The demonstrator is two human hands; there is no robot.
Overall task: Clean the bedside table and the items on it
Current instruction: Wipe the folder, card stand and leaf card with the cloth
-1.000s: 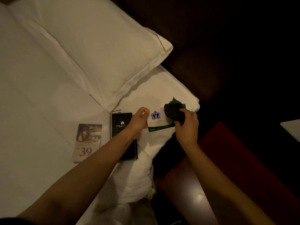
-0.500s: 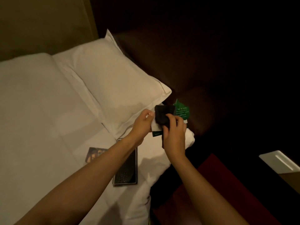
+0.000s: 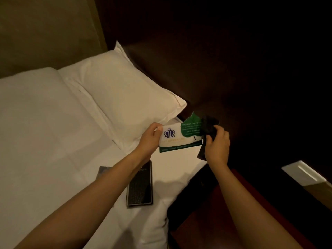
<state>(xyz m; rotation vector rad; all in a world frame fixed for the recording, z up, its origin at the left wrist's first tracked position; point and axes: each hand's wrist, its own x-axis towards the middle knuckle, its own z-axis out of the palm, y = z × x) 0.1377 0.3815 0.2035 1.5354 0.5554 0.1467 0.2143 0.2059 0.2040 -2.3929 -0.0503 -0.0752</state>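
My left hand [image 3: 150,137] pinches the left end of a white card [image 3: 177,139] with a purple crown logo and a green leaf shape, held in the air over the bed's corner. At the card's right end my right hand [image 3: 217,144] grips a dark cloth [image 3: 208,127], which touches the leaf part and hangs down below the hand. A dark flat booklet [image 3: 141,187] lies on the white sheet under my left forearm. Another card [image 3: 103,171] lies beside it, mostly hidden by that arm.
A white pillow [image 3: 125,94] lies at the head of the bed against a dark headboard [image 3: 197,60]. A reddish wooden surface [image 3: 206,221] sits low at the right of the bed. A pale tray-like object [image 3: 303,174] lies at the right edge.
The view has tilted up and the card has been lifted off the bed. The cloth has slid from the middle of the card to its right end.
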